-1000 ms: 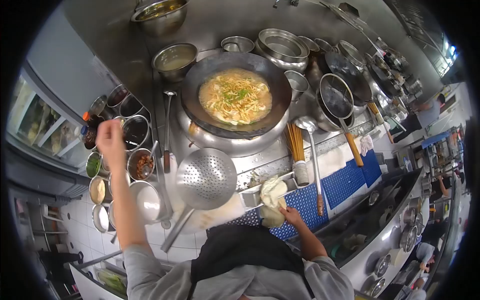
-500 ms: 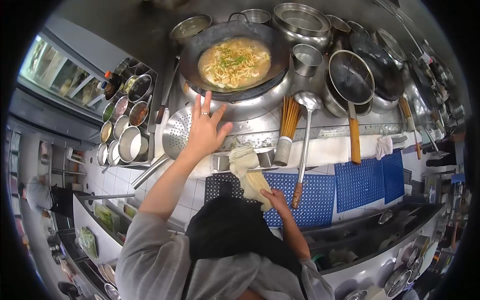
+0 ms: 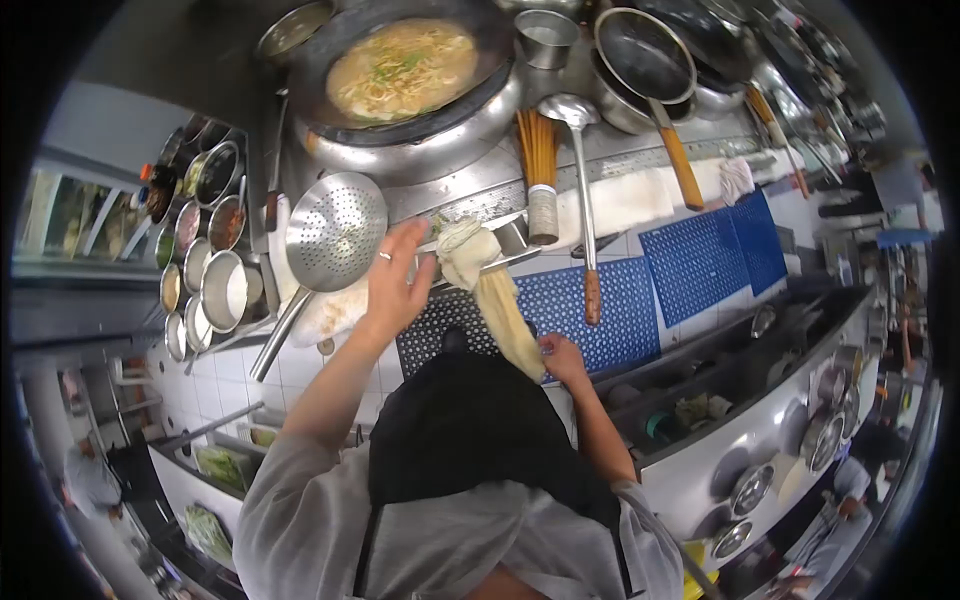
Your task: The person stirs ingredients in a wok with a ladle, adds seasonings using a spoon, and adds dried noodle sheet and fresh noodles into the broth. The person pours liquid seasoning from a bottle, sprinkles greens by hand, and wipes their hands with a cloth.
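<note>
My left hand (image 3: pixel 398 285), with a ring on one finger, is held out empty, its fingers apart from the thumb, between the perforated strainer (image 3: pixel 337 232) and a pale cloth (image 3: pixel 508 318). The cloth lies bunched over the metal trays at the stove's edge and hangs down toward me. Around its lower end, my right hand (image 3: pixel 562 358) is closed. Behind them, a large dark wok (image 3: pixel 310 62) on the round burner (image 3: pixel 430 150) holds noodles in broth (image 3: pixel 405 70) with green bits on top.
A bamboo brush (image 3: pixel 540 175) and a long ladle (image 3: pixel 585 205) lie right of the cloth. Ingredient bowls (image 3: pixel 228 290) stand at the left. A wooden-handled strainer (image 3: pixel 678 160) rests farther right. Blue mats (image 3: pixel 610 310) cover floor below; people work at the far edges.
My left hand has come down from the ingredient bowls, past the wok, to beside the cloth. My right hand keeps hold of the cloth. The view has tilted down, so the wok appears higher.
</note>
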Demonstrator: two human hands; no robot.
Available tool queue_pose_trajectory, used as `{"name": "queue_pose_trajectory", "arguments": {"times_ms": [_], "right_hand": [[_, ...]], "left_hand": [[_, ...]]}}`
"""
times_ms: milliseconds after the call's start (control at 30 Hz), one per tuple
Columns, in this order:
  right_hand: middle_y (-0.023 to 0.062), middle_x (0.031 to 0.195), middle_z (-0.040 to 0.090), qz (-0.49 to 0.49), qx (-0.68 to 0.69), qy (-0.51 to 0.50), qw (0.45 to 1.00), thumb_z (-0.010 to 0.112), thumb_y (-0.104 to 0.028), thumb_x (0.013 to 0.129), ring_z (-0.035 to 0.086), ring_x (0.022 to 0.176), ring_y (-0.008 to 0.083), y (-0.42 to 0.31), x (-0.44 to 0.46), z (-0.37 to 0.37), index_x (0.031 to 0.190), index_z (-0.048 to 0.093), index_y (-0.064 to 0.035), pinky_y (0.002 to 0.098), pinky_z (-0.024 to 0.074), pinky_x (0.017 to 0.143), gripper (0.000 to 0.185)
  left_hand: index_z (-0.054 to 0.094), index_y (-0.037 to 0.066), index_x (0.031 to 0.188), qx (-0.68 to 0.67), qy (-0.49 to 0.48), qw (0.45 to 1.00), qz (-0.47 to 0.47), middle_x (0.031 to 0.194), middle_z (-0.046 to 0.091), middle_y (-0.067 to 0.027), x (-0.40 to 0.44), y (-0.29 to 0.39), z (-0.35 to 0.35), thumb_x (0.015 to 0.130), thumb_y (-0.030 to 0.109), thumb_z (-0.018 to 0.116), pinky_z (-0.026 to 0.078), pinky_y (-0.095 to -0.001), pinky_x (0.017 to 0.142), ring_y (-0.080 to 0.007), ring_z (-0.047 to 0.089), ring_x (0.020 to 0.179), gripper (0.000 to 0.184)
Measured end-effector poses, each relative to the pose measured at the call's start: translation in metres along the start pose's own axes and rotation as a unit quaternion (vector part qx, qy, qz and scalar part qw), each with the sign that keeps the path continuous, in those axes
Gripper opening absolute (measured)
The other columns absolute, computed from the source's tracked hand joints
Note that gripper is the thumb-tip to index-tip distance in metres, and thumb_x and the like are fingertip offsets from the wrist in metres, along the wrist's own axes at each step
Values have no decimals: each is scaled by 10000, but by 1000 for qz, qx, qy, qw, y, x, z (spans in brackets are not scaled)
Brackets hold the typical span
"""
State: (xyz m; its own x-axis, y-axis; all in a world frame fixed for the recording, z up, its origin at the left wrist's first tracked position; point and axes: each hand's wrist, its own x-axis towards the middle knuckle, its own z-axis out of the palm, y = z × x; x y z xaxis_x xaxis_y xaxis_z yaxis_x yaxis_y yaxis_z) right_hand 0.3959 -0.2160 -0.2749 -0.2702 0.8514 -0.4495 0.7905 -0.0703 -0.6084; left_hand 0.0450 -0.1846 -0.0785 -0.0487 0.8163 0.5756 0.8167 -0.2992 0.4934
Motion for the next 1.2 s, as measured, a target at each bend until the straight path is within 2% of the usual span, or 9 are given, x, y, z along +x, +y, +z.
{"name": "queue_pose_trajectory", "arguments": {"times_ms": [100, 133, 267, 433, 567, 800, 1000, 1100, 1200], "right_hand": [[144, 1005, 741, 81, 139, 22, 987, 668, -234, 830, 704, 982, 304, -3, -27, 10, 1050, 732, -92, 425, 543, 862, 270], [124, 888, 723, 20, 202, 69, 977, 666, -211, 856, 684, 829, 208, 32, -24, 44, 1121, 725, -75, 341, 530, 756, 303], [162, 959, 733, 132, 126, 81, 980, 682, -300, 887, 705, 882, 274, -2, -79, 5, 1093, 720, -76, 380, 537, 795, 307], [147, 937, 739, 190, 196, 215, 938, 687, -259, 886, 708, 871, 263, -2, -125, -49, 1083, 707, -63, 377, 540, 795, 278], [102, 980, 739, 313, 301, 399, 808, 707, -248, 885, 702, 900, 190, 136, -82, -55, 1107, 692, -22, 351, 542, 805, 317], [213, 1098, 714, 526, 263, 487, 646, 653, -341, 885, 657, 1114, 392, 284, -55, -122, 1152, 697, -23, 484, 502, 967, 418], [260, 1439, 520, 669, 191, 453, 557, 602, -270, 893, 538, 1306, 394, 446, -36, -111, 1405, 519, 5, 495, 430, 1092, 587], [267, 1513, 438, 678, 293, 483, 471, 602, -210, 883, 404, 1434, 364, 518, -38, -72, 1486, 427, 1, 455, 306, 1201, 662], [270, 1481, 472, 639, 274, 570, 439, 590, -192, 881, 450, 1392, 384, 487, -39, -95, 1465, 451, 4, 447, 347, 1170, 632]], "left_hand": [[672, 35, 1229, -159, -97, 980, -76, 904, 715, -153, -27, 18, 23, 872, 38, 692, 559, -383, 717, -301, 694, 779, 358], [696, 32, 1189, -202, -126, 967, -89, 821, 716, -125, -34, 19, 34, 871, 40, 697, 560, -367, 667, -280, 692, 708, 319], [704, 15, 1165, -262, -220, 939, -24, 1268, 626, -153, -26, 42, 53, 826, -11, 713, 569, -335, 761, -273, 671, 1027, 339], [686, 20, 1223, -306, -291, 902, 84, 1399, 537, -193, -1, 86, 70, 813, 27, 735, 544, -384, 903, -322, 612, 1170, 413], [629, 34, 1322, -306, -310, 881, 184, 1513, 420, -225, 32, 152, 104, 770, 45, 764, 473, -433, 1046, -360, 587, 1226, 568], [406, 46, 1524, -152, -412, 861, 258, 1640, 163, -266, 80, 244, 199, 751, 155, 772, 297, -446, 1178, -406, 312, 1469, 862], [328, -23, 1532, -130, -548, 820, 99, 1626, 173, -301, 69, 249, 293, 825, 274, 761, 251, -492, 1197, -481, 254, 1473, 881], [276, 30, 1572, -151, -551, 821, 1, 1630, 207, -272, 56, 232, 315, 834, 208, 749, 282, -481, 1183, -417, 292, 1480, 894], [174, 116, 1621, -241, -550, 769, -221, 1648, 228, -189, 45, 225, 326, 866, 73, 669, 369, -460, 1124, -342, 321, 1470, 904]]}}
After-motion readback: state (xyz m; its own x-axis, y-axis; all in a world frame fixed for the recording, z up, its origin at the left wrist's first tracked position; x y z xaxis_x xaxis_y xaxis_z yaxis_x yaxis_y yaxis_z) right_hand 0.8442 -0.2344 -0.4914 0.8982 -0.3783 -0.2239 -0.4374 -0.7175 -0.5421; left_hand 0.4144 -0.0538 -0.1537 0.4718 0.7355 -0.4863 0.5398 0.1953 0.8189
